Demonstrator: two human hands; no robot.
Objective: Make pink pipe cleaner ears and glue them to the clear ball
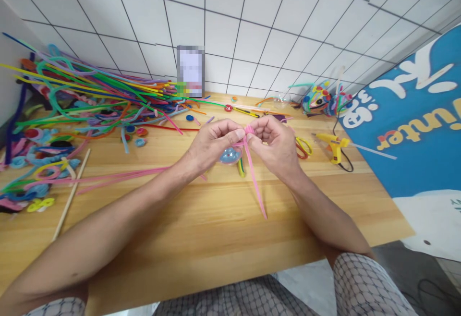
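Pink pipe cleaner, pinched in left fingers and right fingers; could slip and come undone from a loose hold.

Wooden table against a white wall ruled with dark grid lines; blue-and-white printed panel, right; grey floor below.

Blue poster, white tiled wall

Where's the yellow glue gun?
In the head view, the glue gun is toward the right end of the table, between the right hand and the blue sign.
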